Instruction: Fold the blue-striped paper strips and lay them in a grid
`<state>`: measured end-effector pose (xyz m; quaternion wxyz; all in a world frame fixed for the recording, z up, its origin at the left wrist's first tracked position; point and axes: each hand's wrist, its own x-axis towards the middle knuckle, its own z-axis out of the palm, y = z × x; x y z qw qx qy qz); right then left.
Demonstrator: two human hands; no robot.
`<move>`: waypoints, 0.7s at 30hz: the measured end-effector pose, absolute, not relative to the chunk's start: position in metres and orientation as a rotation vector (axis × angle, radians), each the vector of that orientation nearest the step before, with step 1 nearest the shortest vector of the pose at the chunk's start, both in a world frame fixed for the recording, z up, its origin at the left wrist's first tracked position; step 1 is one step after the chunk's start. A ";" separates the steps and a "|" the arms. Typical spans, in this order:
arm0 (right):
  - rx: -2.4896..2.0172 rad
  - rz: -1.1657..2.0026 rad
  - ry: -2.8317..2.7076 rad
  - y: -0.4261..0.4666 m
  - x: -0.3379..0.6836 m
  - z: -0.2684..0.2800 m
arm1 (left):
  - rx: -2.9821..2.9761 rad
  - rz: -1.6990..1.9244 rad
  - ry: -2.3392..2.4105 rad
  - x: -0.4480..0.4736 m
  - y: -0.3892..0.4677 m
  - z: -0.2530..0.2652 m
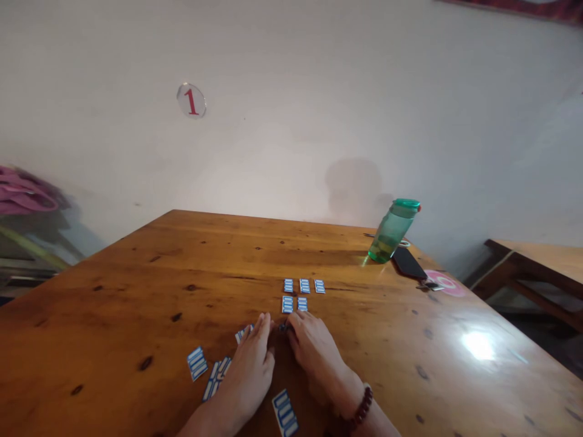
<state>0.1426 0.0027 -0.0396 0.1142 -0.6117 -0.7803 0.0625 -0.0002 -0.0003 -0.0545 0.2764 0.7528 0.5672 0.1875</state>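
My left hand (255, 358) rests low over the table with its fingers stretched out together. It partly covers a small blue-and-white card (243, 334) by its fingertips. Curled inward beside it, my right hand (314, 340) has its fingers on a small dark bluish piece (284, 326), mostly hidden. Just beyond the hands lie two rows of similar cards (304, 286), three in the far row and two in the nearer. To the left are a single card (197, 363) and overlapping cards (216, 376). Another card (285, 413) lies between my forearms.
On the wooden table (159, 273), a green bottle (394, 232) stands at the far right. Beside it are a dark phone (409, 263), keys (429, 284) and a pink round sticker (446, 283). A wall (273, 121) rises behind; a wooden bench (537, 267) is at right.
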 end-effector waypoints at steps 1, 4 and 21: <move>-1.785 0.187 -2.298 0.003 0.143 -0.040 | 1.999 0.524 1.533 -0.001 0.000 -0.055; -1.770 0.191 -2.327 0.003 0.143 -0.040 | 1.974 0.596 1.514 -0.002 0.002 -0.059; -1.189 1.046 -1.483 0.005 0.136 -0.038 | 1.409 1.043 1.054 -0.002 0.017 -0.034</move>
